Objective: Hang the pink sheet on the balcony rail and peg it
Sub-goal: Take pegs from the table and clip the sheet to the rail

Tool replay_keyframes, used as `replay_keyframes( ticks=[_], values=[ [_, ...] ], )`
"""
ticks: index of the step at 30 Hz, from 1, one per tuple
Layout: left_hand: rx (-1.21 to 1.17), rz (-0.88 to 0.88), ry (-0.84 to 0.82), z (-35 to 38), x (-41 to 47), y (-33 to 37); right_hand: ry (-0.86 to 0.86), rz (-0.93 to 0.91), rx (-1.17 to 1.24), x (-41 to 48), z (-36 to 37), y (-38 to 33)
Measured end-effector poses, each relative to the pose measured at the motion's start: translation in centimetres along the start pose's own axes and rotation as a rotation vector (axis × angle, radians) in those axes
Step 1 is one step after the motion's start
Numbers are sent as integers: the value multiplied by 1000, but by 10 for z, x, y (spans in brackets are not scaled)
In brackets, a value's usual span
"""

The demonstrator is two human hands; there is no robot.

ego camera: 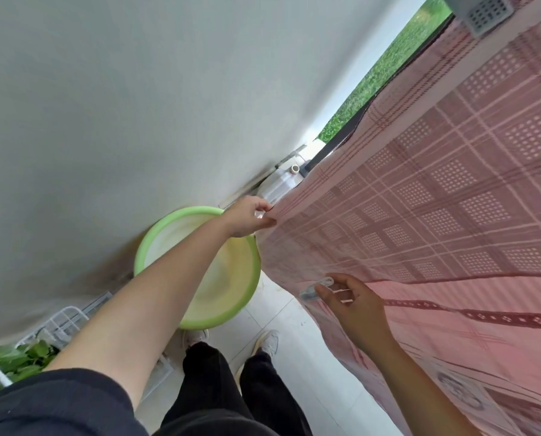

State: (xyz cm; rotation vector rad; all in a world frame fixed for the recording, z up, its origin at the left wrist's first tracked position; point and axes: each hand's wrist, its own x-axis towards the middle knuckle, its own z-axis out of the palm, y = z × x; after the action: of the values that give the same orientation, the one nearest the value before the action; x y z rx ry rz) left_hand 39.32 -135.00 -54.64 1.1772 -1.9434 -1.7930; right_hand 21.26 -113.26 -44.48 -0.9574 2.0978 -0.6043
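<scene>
Both hands work at the pink sheet, which drapes over the dark balcony rail and fills the right side of the view. Left hand reaches forward and pinches the sheet's wall-side edge between thumb and fingers (something small and clear seems caught in that grip, too blurred to name). Right hand sits close to the cloth lower down, fingers curled round a clear peg. Between sheet and grey wall runs a narrow strip of tiled floor, partly filled by a green basin under the left forearm and a white jerrycan beyond it.
</scene>
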Motion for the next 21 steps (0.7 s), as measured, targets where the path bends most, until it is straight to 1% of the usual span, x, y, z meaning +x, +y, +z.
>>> replay_keyframes(
  ticks=[3, 6, 8, 9, 11, 13, 15, 18, 21],
  values=[
    [-179, -59, -12, 1, 17, 0, -14, 1, -23, 0, 2, 2],
    [-380, -137, -111, 4, 35, 0, -12, -7, -34, 0, 6, 2],
    [-441, -156, -170, 5, 43, 1, -18, -6, -31, 1, 8, 0],
    [-459, -159, -171, 6, 44, 3, -20, -9, -31, 1, 8, -1],
    [-508, -167, -118, 8, 46, -2, -22, -20, -32, 0, 9, -5],
    [-564, -182, -16, 9, 46, -9, -26, -35, -41, 0, 10, -9],
    [-528, -174, 106, 11, 43, -12, -32, -44, -47, 0, 12, -15],
    [-485, -115, 225, 12, 40, -6, -52, -47, -56, 2, 12, -26],
    [-574, -78, 373, 3, 33, -12, -61, -74, -52, 5, 11, -43]
  ],
)
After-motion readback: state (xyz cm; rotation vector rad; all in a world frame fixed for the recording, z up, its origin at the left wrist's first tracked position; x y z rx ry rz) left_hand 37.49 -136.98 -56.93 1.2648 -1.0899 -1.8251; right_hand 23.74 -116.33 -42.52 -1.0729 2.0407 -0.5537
